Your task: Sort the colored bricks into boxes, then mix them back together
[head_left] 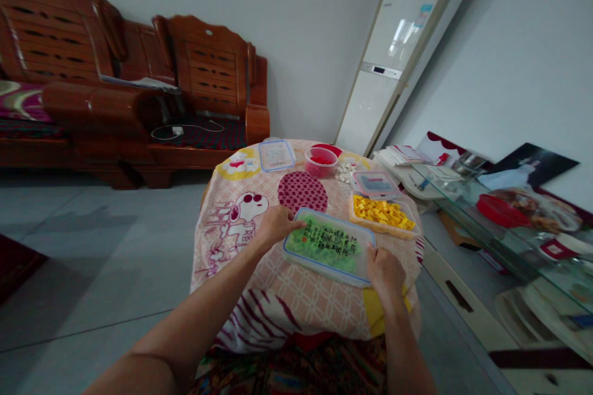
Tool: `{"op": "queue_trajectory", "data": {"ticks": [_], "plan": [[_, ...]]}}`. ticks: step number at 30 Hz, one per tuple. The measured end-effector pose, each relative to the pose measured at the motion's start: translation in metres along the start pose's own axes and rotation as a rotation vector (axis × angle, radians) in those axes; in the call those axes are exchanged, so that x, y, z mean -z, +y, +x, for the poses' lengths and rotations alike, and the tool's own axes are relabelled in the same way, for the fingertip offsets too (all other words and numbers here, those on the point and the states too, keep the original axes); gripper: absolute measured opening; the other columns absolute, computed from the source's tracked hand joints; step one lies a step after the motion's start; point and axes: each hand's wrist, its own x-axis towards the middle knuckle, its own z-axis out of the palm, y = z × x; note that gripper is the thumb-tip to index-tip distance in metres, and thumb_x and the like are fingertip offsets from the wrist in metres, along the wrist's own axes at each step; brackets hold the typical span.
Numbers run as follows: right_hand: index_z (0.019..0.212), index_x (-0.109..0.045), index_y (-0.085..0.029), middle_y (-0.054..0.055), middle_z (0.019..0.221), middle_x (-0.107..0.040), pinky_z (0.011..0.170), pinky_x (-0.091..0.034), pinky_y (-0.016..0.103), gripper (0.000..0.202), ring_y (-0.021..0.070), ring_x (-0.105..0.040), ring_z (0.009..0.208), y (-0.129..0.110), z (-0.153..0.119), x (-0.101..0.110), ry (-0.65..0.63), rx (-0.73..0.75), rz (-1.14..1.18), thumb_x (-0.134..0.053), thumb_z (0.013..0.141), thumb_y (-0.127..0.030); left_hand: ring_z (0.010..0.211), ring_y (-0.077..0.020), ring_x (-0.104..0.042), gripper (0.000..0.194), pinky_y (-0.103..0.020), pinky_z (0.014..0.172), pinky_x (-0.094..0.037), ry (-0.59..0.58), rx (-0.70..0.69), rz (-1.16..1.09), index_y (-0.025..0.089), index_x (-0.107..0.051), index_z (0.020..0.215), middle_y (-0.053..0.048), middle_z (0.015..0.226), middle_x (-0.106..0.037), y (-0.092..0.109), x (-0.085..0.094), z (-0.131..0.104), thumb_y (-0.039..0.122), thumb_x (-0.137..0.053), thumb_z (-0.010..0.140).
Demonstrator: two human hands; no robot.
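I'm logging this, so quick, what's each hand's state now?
Left hand: holding the green-filled container, left end.
Right hand: holding its right end.

Smooth plastic box lid (pixel 328 248), matt cloth table cover (pixel 296 287), glossy wooden bench (pixel 210 68)

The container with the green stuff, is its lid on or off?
On: the blue-edged lid with black writing covers the container, green contents showing through. Whether it's fully sealed, I cannot tell.

Place: home, apparently living room | carved wooden seats (pixel 208 71), 10 o'clock | tall white unit (pixel 386 49) with display panel (pixel 380 70), 1 o'clock | cluttered glass shelf (pixel 523 245), 3 o'clock | cartoon-print tablecloth (pixel 306 297), 6 o'clock
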Motion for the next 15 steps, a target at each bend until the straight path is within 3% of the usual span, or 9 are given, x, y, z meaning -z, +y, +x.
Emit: {"op": "queue_trajectory", "data": {"ticks": [9, 15], "plan": [[0.093, -0.074, -0.010, 0.021, 0.095, -0.073, 0.071, -0.045, 0.033, 0.062, 0.0278, -0.070, 0.088, 0.009, 0.008, -0.007, -0.015, 0.049, 0.094, -0.024, 0.099, -0.047, 0.057, -0.0110, -0.050, 0.041, -0.024, 0.055, -0.026, -0.011, -0.006, -0.052, 0.017, -0.067, 0.061, 0.001, 0.057, -0.058, -0.001, -0.001, 0.003, 0.056, -0.065, 0.070], [0.086, -0.073, -0.012, 0.019, 0.092, -0.074, 0.069, -0.043, 0.030, 0.053, 0.0258, -0.069, 0.087, 0.012, 0.011, -0.008, -0.007, 0.046, 0.205, -0.033, 0.097, -0.045, 0.061, -0.0127, -0.053, 0.040, -0.023, 0.057, -0.028, -0.006, -0.020, -0.029, 0.017, -0.068, 0.065, -0.001, 0.061, -0.062, 0.000, -0.001, 0.003, 0.056, -0.064, 0.071]]}}
